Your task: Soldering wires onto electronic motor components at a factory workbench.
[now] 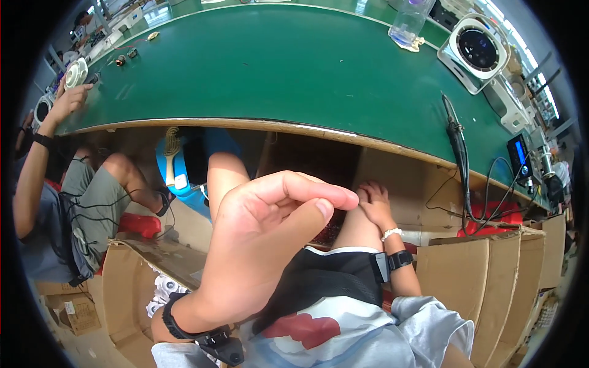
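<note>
My left hand (257,227) is raised in front of my lap, large in the view, with a black strap at its wrist. Its fingers curl and the thumb tip presses close to the index finger; no object shows between them or in the visible palm. Lower and farther off, my right hand (375,205) lies flat on my right knee, fingers stretched out and holding nothing. A pale beaded bracelet (391,233) and a black wrist strap (402,259) are on that arm. Both hands are off the green workbench (276,73).
A soldering iron (453,119) and its blue-lit station (520,153) sit at the bench's right, below a white round-faced device (477,49). A clear bottle (408,24) stands behind. Cardboard boxes (454,276) flank me. At left, a co-worker's hand (66,104) holds a white round part (76,73).
</note>
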A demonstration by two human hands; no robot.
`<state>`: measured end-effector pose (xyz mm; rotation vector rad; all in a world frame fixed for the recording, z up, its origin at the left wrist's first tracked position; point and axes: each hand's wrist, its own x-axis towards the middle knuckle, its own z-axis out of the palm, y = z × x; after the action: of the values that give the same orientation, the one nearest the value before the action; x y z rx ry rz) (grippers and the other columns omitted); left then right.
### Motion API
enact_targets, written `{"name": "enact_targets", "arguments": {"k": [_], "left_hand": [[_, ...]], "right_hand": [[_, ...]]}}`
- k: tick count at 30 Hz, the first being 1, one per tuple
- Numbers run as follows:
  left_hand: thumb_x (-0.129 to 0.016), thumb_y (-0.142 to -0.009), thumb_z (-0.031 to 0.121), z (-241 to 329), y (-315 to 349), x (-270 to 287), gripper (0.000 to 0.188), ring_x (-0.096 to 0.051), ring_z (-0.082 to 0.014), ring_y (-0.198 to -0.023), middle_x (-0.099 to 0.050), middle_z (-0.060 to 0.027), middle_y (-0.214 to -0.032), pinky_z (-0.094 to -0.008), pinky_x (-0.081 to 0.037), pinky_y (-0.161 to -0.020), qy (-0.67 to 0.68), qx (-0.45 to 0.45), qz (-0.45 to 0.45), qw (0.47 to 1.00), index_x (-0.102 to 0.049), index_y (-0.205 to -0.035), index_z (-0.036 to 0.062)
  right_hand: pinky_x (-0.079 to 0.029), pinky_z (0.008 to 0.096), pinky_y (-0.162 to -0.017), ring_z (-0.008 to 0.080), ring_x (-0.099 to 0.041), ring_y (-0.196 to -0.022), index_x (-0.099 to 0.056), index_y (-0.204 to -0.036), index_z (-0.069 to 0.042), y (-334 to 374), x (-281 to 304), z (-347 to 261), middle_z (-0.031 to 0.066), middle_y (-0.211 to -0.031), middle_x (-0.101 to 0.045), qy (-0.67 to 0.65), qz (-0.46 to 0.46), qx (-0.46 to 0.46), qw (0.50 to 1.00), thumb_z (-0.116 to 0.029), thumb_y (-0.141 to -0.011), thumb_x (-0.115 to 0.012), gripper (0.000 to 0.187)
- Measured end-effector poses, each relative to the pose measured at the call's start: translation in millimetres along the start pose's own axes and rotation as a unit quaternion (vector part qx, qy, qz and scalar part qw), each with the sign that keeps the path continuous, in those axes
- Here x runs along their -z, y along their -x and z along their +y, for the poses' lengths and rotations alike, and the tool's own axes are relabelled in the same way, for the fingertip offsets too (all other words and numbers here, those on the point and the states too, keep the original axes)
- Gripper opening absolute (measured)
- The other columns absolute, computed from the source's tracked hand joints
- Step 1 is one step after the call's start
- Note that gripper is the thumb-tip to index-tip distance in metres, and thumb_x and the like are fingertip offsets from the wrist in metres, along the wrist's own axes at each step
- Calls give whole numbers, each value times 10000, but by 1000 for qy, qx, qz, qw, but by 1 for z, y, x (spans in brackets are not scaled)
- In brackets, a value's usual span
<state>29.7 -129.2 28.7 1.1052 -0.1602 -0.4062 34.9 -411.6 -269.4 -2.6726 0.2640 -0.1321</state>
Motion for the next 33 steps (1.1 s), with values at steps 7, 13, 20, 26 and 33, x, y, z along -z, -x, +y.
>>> {"name": "enact_targets", "arguments": {"k": [7, 13, 20, 26, 33], "left_hand": [[-501, -737, 34, 0, -5, 2, 103, -423, -78, -663, -573, -104, -855, -203, -346, -641, 13, 25, -9, 1000, -579, -794, -3], [-477, -770, 5, 2, -9, 0, 106, -473, -96, -754, -570, -91, -872, -212, -373, -702, 5, 32, -33, 999, -563, -828, -18], [-464, -769, -15, -12, -17, 29, 108, -453, -77, -668, -574, -89, -860, -201, -354, -620, 21, -1, -6, 1000, -565, -809, -22], [-470, -760, 1, -5, -24, 11, 81, -510, -125, -730, -572, -113, -831, -227, -388, -679, -21, -11, -93, 995, -548, -766, -21], [-544, -678, -1, 44, -10, -19, 63, -461, -173, -709, -599, -136, -783, -277, -349, -655, -129, -101, -446, 880, -557, -736, 21]], "right_hand": [[-286, 432, -926, 320, -286, -1146, -529, -1051, -157, -6, -2, -5, 53, -1199, -415, -7, -12, -4, 1000, -313, -687, -562, 397], [-291, 420, -926, 326, -310, -1125, -538, -1031, -140, -4, 3, 3, 68, -1171, -433, 14, 14, -1, 1000, -300, -680, -561, 386], [-280, 408, -963, 356, -298, -1150, -504, -1071, -85, 14, 7, -5, 124, -1200, -397, 12, 17, 64, 998, -299, -665, -569, 464], [-272, 411, -961, 343, -245, -1191, -491, -1091, -82, 27, 20, 7, 114, -1235, -364, 9, 27, 33, 999, -260, -654, -569, 478], [-254, 393, -980, 334, -237, -1206, -452, -1146, -102, 14, 16, -12, 110, -1263, -349, 33, -8, 22, 999, -260, -685, -553, 497]]}}
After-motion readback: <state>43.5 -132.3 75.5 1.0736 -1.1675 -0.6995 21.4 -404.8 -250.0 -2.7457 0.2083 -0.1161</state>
